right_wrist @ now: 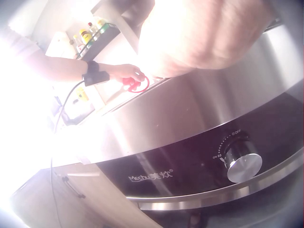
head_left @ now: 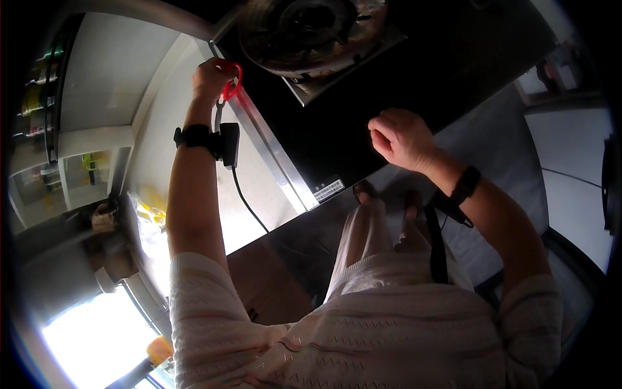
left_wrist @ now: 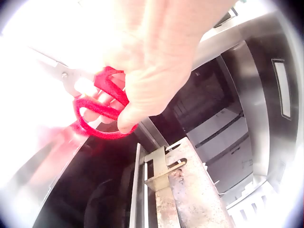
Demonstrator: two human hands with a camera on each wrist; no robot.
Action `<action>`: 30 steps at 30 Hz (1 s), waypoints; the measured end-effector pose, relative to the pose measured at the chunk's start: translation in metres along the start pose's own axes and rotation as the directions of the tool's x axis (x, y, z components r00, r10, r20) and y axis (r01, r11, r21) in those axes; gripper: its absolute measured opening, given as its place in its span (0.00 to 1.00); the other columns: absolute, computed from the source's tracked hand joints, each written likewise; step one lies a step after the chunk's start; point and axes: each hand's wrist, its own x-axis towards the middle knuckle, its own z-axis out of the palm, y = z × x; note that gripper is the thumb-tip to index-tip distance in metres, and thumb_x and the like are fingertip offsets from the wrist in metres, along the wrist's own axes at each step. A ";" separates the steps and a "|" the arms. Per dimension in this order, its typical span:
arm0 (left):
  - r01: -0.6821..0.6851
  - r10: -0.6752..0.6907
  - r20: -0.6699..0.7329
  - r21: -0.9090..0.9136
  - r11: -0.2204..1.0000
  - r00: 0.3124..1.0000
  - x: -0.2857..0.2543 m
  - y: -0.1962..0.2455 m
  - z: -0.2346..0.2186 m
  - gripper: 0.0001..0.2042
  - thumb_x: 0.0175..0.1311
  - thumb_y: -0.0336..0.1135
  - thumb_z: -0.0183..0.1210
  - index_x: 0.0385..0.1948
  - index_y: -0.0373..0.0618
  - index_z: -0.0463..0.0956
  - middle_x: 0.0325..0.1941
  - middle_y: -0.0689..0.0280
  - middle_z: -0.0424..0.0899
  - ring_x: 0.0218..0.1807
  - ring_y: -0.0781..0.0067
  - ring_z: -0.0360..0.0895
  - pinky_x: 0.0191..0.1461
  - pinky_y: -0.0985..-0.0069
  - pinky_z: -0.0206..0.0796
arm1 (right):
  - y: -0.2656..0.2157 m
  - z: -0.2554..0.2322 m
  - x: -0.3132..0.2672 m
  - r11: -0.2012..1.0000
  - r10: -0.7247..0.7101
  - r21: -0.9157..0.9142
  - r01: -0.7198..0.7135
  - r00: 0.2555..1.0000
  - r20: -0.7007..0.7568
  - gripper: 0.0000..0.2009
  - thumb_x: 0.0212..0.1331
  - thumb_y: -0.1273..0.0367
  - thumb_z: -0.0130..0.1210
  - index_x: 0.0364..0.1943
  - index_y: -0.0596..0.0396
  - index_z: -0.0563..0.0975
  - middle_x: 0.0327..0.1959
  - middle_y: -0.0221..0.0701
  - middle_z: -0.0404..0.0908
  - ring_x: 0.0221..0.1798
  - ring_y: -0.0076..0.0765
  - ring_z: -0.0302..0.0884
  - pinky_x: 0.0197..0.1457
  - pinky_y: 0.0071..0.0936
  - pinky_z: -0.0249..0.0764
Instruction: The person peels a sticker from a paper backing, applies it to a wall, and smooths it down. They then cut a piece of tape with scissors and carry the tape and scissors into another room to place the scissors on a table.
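A pair of scissors with red handles (head_left: 240, 79) is in my left hand (head_left: 208, 79), out over the metal edge (head_left: 275, 146) of the black cooktop (head_left: 350, 152). In the left wrist view the thumb and fingers curl round the red handle loops (left_wrist: 81, 124), and the metal blades point away to the upper left, washed out by glare. My right hand (head_left: 403, 137) hovers over the front of the cooktop with fingers loosely curled and nothing visible in them. From the right wrist, only the back of that hand (right_wrist: 199, 38) shows, above the steel rim.
A large round burner (head_left: 314, 35) sits at the back of the cooktop. On the front panel is a control knob (right_wrist: 244, 164). A white surface (head_left: 227, 214) lies left of the metal edge. Bottles (right_wrist: 85, 37) stand on a shelf beyond. A black cable (head_left: 245, 202) hangs from the left wrist.
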 end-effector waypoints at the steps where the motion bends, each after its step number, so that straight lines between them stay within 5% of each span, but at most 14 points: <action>1: -0.017 0.016 -0.014 -0.061 0.998 1.000 -0.002 -0.003 0.002 0.16 0.45 0.40 0.66 0.36 0.46 0.79 0.27 0.62 0.83 0.29 0.70 0.81 0.38 0.75 0.73 | 0.000 0.001 -0.001 1.000 0.003 0.020 -0.003 1.000 0.002 0.07 0.43 0.77 0.57 0.25 0.53 0.71 0.20 0.29 0.73 0.23 0.35 0.72 0.27 0.28 0.71; 6: -0.017 0.020 -0.052 0.050 0.999 0.998 -0.008 0.004 0.002 0.17 0.44 0.41 0.67 0.36 0.46 0.79 0.28 0.62 0.83 0.31 0.68 0.81 0.39 0.74 0.72 | 0.001 0.001 -0.001 1.000 -0.007 0.013 0.007 1.000 0.001 0.07 0.43 0.77 0.56 0.26 0.52 0.71 0.20 0.29 0.73 0.23 0.35 0.72 0.26 0.28 0.71; 8: 0.013 -0.013 0.028 0.008 1.000 1.000 -0.008 0.000 0.003 0.22 0.44 0.40 0.68 0.43 0.43 0.75 0.38 0.59 0.82 0.37 0.64 0.79 0.38 0.73 0.73 | 0.001 0.001 -0.001 1.000 -0.009 0.019 0.009 1.000 0.004 0.07 0.44 0.77 0.56 0.26 0.52 0.71 0.20 0.29 0.72 0.23 0.35 0.72 0.26 0.28 0.71; 30: 0.004 -0.004 -0.085 -0.004 1.000 0.996 -0.039 0.009 0.012 0.18 0.42 0.41 0.65 0.37 0.44 0.78 0.32 0.59 0.83 0.34 0.64 0.80 0.40 0.73 0.72 | 0.000 -0.001 -0.002 1.000 -0.003 -0.025 0.004 1.000 0.029 0.06 0.46 0.73 0.56 0.23 0.50 0.69 0.20 0.25 0.71 0.26 0.29 0.72 0.30 0.24 0.73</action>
